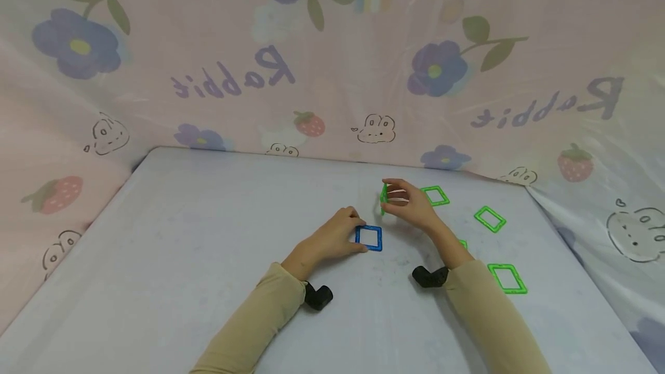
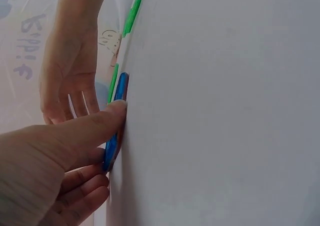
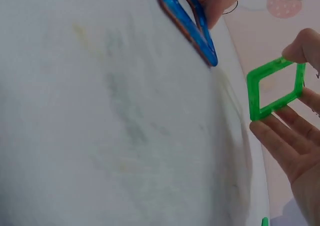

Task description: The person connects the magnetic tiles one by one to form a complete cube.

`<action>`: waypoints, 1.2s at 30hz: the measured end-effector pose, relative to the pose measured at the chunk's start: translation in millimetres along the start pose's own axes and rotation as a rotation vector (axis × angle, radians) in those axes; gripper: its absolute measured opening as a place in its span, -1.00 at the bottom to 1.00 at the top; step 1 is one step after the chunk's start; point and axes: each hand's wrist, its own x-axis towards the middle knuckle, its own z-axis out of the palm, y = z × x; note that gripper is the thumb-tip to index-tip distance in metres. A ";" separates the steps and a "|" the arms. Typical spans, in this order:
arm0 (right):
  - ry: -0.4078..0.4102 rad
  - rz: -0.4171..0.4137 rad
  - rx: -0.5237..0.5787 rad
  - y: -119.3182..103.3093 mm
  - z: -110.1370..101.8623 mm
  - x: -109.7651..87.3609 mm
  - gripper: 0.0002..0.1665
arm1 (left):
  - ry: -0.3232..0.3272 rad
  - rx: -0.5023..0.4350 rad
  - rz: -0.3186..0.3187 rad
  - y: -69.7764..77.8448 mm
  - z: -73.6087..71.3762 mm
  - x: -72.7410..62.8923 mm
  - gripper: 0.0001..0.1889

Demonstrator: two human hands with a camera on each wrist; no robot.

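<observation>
In the head view my left hand [image 1: 332,236] grips a blue square magnetic tile [image 1: 380,239], an open frame, by its left side, thumb at the near edge and fingers at the far one. The tile lies low over the white table, and a reddish-brown layer shows along its underside in the right wrist view. My right hand [image 1: 414,205] holds a green square tile [image 3: 253,96] on edge, just beyond the blue one and to its right. The thumb is at one edge of the green frame, with the fingertips along the opposite edge.
Several green square tiles lie flat at the right: one [image 1: 445,195] behind the right hand, one [image 1: 496,214] farther right, another [image 1: 500,266] beside the right sleeve. The forearm partly hides one more [image 1: 463,243]. A printed cloth [image 1: 332,74] hangs along the back table edge.
</observation>
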 end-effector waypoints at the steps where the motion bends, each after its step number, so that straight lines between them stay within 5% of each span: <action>1: -0.004 -0.002 0.012 -0.1 0.1 -0.6 -0.25 | 0.003 -0.001 -0.002 -1.3 -0.2 -0.4 -0.42; 23: -0.055 -0.051 0.103 -2.5 1.0 -15.9 -0.23 | 0.023 -0.042 -0.062 -16.7 -9.9 -6.8 -0.40; 36: -0.096 -0.043 0.054 -3.9 2.1 -26.6 -0.23 | 0.054 -0.132 -0.077 -23.8 -12.7 -7.2 -0.41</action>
